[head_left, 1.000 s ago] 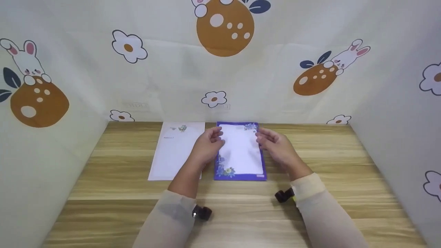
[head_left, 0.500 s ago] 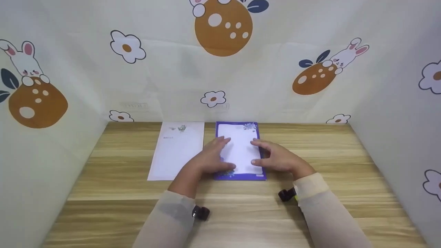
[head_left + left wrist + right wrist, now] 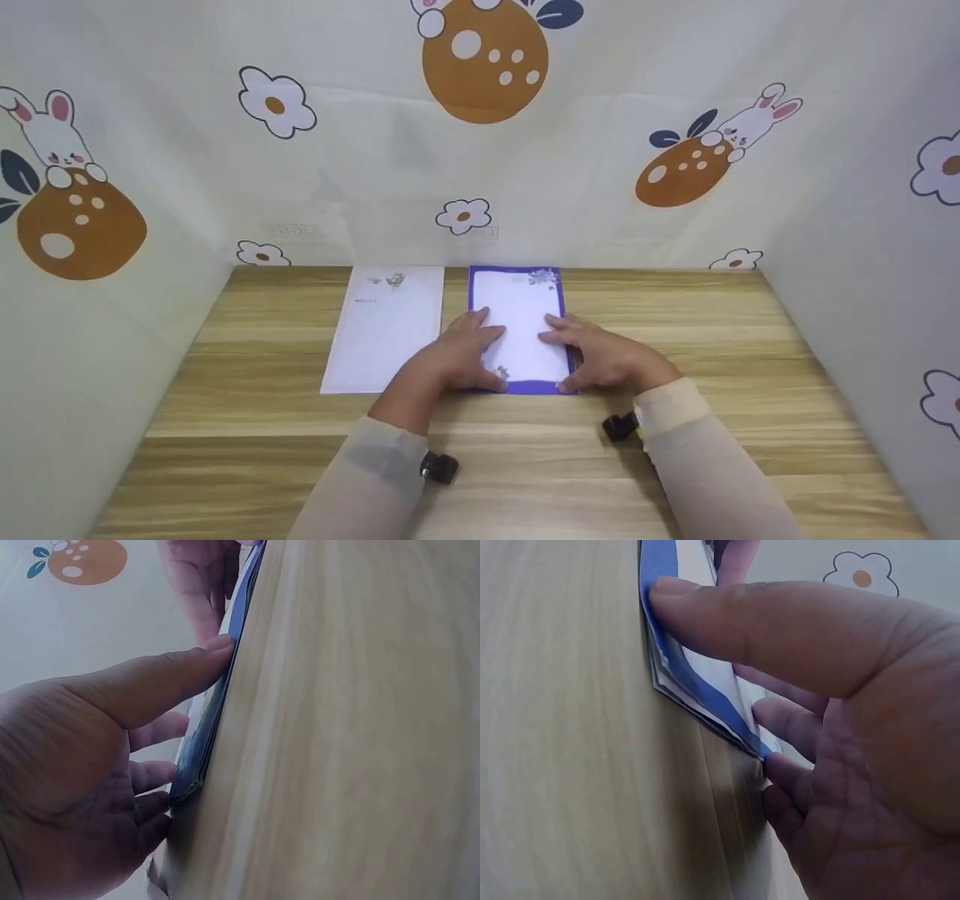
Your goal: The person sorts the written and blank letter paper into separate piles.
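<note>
A blue-bordered stack of paper [image 3: 523, 300] with a white middle and printed flowers lies on the table. Several layers show along its edge in the right wrist view. My left hand [image 3: 466, 352] rests at its near left corner, thumb extended onto the front edge and fingers along the left side. At the opposite corner is my right hand [image 3: 604, 356], its thumb [image 3: 727, 615] laid over the blue front border and its fingers spread along the right side. Both hands partly cover the stack's near corners. Left of it lies a white sheet [image 3: 379, 330] with small print near its top.
The wood-grain table [image 3: 517, 465] reaches back to a pale cloth wall [image 3: 375, 165] printed with rabbits, oranges and flowers. Similar cloth rises at both sides. A small black camera [image 3: 442, 466] is worn on the left wrist, another black camera [image 3: 619, 427] on the right.
Both hands have come down from the upper sides of the blue-bordered stack toward its near corners. Their thumbs have lowered to the front edge. The stack and the white sheet keep their places.
</note>
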`<action>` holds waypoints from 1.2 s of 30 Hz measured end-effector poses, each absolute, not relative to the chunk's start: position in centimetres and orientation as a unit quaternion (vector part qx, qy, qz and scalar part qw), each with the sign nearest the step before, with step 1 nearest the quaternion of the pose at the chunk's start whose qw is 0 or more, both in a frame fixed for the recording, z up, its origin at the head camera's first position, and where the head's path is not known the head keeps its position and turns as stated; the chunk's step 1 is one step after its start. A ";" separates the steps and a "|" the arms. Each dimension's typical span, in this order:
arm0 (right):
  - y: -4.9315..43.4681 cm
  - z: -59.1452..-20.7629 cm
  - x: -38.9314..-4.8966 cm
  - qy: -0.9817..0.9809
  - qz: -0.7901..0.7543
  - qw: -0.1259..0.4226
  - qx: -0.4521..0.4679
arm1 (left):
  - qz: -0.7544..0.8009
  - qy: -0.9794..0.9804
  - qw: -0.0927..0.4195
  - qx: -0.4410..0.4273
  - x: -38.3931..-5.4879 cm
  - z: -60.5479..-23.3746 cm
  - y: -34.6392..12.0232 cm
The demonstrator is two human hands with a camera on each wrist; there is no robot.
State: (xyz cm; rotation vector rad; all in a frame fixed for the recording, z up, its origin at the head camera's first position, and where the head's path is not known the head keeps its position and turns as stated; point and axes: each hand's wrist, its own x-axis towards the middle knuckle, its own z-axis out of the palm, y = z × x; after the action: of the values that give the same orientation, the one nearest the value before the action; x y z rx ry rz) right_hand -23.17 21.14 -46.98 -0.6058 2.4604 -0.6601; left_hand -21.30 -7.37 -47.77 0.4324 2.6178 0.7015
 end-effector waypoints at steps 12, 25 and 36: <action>21.5 -47.3 -23.2 0.911 -0.249 0.223 -0.242 | 0.246 0.938 0.202 0.139 -21.3 -47.3 -7.2; 20.7 -46.8 -23.1 0.925 -0.282 0.165 -0.193 | 0.212 0.962 0.137 0.105 -21.0 -47.0 -6.5; 20.8 -46.6 -23.5 0.923 -0.314 0.154 -0.158 | 0.262 0.950 0.158 0.061 -20.8 -46.5 -6.3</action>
State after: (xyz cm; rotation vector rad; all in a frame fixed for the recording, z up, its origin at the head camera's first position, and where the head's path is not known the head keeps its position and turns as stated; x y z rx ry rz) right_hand -23.46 20.78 -46.58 -0.4542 2.6462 -0.8999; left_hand -20.84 -6.32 -46.45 0.1744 2.7186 0.7487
